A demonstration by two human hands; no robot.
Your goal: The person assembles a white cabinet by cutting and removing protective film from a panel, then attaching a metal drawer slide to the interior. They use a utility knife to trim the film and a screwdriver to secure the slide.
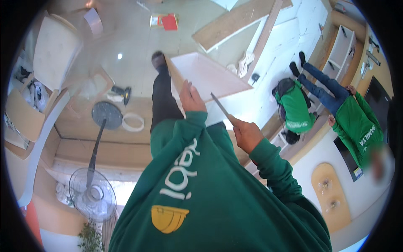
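My right hand (248, 135) is closed round the handle end of a long, flat, narrow grey tool (220, 106) that looks like a file. Its tip points up and left, over a white board piece (205, 69) with a wood-coloured edge, in front of my legs. At the left edge of this piece, my left hand (192, 97) seems to grip it, fingers bent over the rim. Part of that grip is hidden.
A standing fan (92, 194), a tape roll (133, 122) and a cordless drill (123, 94) are on the left. Cut boards (235, 25) lie beyond. Two people in green tops, one crouching (294, 105) and one standing (359, 122), are at right near a shelf unit (339, 46).
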